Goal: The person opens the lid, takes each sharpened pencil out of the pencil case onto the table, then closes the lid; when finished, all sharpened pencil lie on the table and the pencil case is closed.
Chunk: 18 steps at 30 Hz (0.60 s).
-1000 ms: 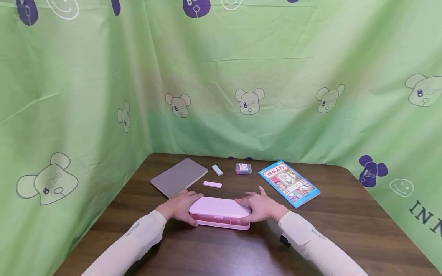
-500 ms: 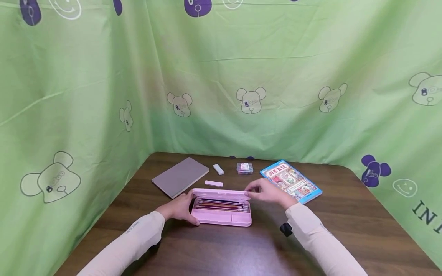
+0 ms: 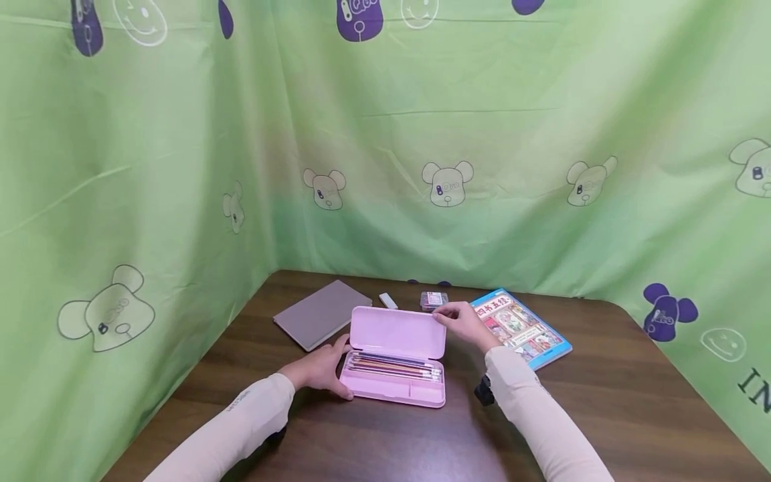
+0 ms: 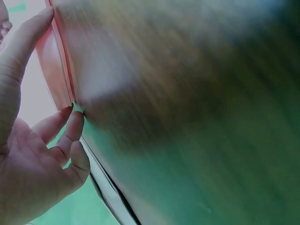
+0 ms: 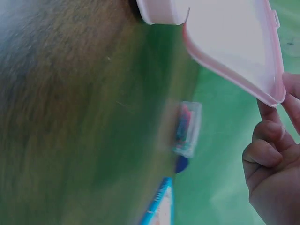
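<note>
A pink pencil case (image 3: 376,388) lies on the table with its lid (image 3: 397,333) raised, nearly upright. Several pencils (image 3: 391,367) lie side by side in its back compartment; the front compartments hold nothing visible. My left hand (image 3: 319,367) holds the left end of the case between thumb and fingers; in the left wrist view the thumb (image 4: 28,40) lies along its edge. At the lid's upper right corner, my right hand (image 3: 464,323) pinches the rim, as the right wrist view of the lid (image 5: 229,42) also shows.
A grey notebook (image 3: 322,313) lies back left, with a small white block (image 3: 387,300) beside it. Behind the right hand is a small clear box (image 3: 434,299) with colored contents. A blue-edged book (image 3: 530,328) lies at right. Green cloth (image 3: 373,234) hangs behind the table (image 3: 602,375).
My right hand has lifted the case's lid up and back, uncovering the pencils. My left hand has stayed at the left end. The raised lid now hides a small pink strip behind it.
</note>
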Available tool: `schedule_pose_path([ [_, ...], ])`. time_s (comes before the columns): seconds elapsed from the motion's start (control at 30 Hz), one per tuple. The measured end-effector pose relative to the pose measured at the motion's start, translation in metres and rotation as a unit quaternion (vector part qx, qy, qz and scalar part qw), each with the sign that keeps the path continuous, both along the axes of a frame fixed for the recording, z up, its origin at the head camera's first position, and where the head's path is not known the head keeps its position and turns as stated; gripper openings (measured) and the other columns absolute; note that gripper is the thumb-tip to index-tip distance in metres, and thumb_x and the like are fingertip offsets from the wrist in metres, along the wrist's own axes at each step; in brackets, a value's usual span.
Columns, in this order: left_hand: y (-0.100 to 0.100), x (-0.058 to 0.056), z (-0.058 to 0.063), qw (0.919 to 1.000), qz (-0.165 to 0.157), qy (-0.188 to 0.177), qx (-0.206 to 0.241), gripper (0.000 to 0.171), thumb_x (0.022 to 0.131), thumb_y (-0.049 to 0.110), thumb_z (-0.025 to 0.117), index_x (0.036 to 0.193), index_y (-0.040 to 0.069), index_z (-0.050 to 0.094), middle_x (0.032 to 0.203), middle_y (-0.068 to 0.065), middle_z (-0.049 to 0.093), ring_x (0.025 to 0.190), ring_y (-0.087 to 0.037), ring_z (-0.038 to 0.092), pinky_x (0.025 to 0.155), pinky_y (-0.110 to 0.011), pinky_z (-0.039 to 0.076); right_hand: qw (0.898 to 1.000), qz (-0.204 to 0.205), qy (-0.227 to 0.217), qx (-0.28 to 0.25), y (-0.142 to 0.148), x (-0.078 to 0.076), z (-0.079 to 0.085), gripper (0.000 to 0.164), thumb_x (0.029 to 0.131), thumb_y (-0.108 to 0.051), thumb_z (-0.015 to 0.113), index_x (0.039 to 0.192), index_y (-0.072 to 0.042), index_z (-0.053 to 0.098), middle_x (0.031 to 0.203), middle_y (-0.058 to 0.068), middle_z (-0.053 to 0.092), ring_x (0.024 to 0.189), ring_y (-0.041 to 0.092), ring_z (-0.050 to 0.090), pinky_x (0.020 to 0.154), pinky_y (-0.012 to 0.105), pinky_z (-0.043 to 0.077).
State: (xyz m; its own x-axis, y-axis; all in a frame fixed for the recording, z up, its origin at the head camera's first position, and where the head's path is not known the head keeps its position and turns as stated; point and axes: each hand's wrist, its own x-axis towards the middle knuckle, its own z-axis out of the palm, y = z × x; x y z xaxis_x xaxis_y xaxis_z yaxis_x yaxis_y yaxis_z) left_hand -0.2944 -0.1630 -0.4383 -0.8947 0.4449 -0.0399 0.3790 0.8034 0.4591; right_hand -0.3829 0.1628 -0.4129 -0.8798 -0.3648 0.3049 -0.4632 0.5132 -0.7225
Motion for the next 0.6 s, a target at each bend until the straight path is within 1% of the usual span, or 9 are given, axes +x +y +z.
schedule_pose_path([
  [0.1,0.000,-0.001,0.000,0.9998,0.004,-0.017,-0.002,0.119,0.058,0.045,0.084,0.144,0.005,0.013,0.137,-0.012,0.047,0.122,-0.027,0.047,0.103,-0.045,0.035,1.000,-0.023,-0.009,-0.013,-0.001,-0.008,-0.010,0.017,0.086,-0.011,0.063,0.094,0.002,0.070,0.083,0.013,0.068,0.065,0.009,0.050,0.059,0.023,0.043],
  [0.17,0.003,-0.002,0.001,0.9995,0.000,-0.032,0.001,0.119,0.059,0.044,0.085,0.145,0.007,0.010,0.140,-0.013,0.043,0.123,-0.027,0.045,0.104,-0.046,0.034,0.999,-0.039,-0.021,-0.026,0.001,-0.011,-0.018,0.017,0.086,-0.010,0.063,0.094,0.003,0.071,0.082,0.014,0.068,0.065,0.007,0.051,0.059,0.022,0.043],
  [0.23,0.006,-0.004,0.002,0.9990,-0.006,-0.045,0.000,0.119,0.060,0.041,0.085,0.146,0.007,0.010,0.142,-0.015,0.040,0.126,-0.028,0.043,0.105,-0.047,0.033,0.998,-0.050,-0.023,-0.031,0.004,-0.014,-0.025,0.018,0.086,-0.011,0.063,0.094,0.004,0.070,0.083,0.015,0.068,0.064,0.007,0.052,0.060,0.023,0.044],
  [0.3,0.009,-0.007,0.004,0.9984,-0.012,-0.055,-0.007,0.116,0.060,0.039,0.085,0.146,0.007,0.013,0.144,-0.017,0.036,0.129,-0.030,0.039,0.106,-0.047,0.031,0.997,-0.064,-0.022,-0.031,0.006,-0.014,-0.028,0.021,0.086,-0.013,0.064,0.095,0.004,0.070,0.086,0.017,0.069,0.067,0.010,0.056,0.062,0.024,0.046],
  [0.37,0.011,-0.009,0.006,0.9977,-0.021,-0.061,-0.019,0.113,0.061,0.037,0.085,0.146,0.005,0.017,0.146,-0.017,0.033,0.132,-0.030,0.036,0.107,-0.047,0.029,0.996,-0.087,-0.013,-0.024,0.006,-0.011,-0.027,0.023,0.085,-0.017,0.065,0.095,0.002,0.071,0.090,0.017,0.068,0.074,0.015,0.059,0.067,0.026,0.047],
  [0.43,0.011,-0.010,0.007,0.9971,-0.030,-0.062,-0.031,0.111,0.061,0.037,0.084,0.146,0.002,0.021,0.145,-0.018,0.033,0.132,-0.029,0.036,0.108,-0.045,0.029,0.994,-0.111,0.006,-0.010,0.005,-0.006,-0.024,0.025,0.084,-0.022,0.066,0.096,0.000,0.071,0.092,0.015,0.067,0.080,0.019,0.060,0.070,0.028,0.047],
  [0.5,0.011,-0.011,0.008,0.9964,-0.033,-0.067,-0.039,0.111,0.061,0.037,0.084,0.145,0.002,0.021,0.145,-0.018,0.032,0.131,-0.028,0.036,0.108,-0.044,0.029,0.991,-0.130,0.028,-0.003,0.002,0.000,-0.018,0.025,0.083,-0.024,0.068,0.095,-0.003,0.071,0.089,0.012,0.064,0.081,0.020,0.058,0.071,0.029,0.046],
  [0.57,0.008,-0.011,0.011,0.9961,-0.032,-0.072,-0.039,0.111,0.062,0.037,0.084,0.145,0.001,0.021,0.144,-0.019,0.032,0.129,-0.027,0.036,0.108,-0.044,0.029,0.991,-0.126,0.043,0.005,-0.003,0.007,-0.011,0.023,0.082,-0.024,0.069,0.095,-0.005,0.072,0.082,0.008,0.061,0.075,0.018,0.055,0.066,0.028,0.044],
  [0.6,0.006,-0.011,0.013,0.9961,-0.029,-0.073,-0.041,0.111,0.062,0.037,0.084,0.145,0.000,0.021,0.144,-0.019,0.032,0.128,-0.027,0.037,0.108,-0.044,0.030,0.993,-0.109,0.050,0.015,-0.005,0.010,-0.007,0.022,0.082,-0.023,0.069,0.094,-0.004,0.071,0.076,0.007,0.059,0.070,0.017,0.053,0.063,0.028,0.043],
])
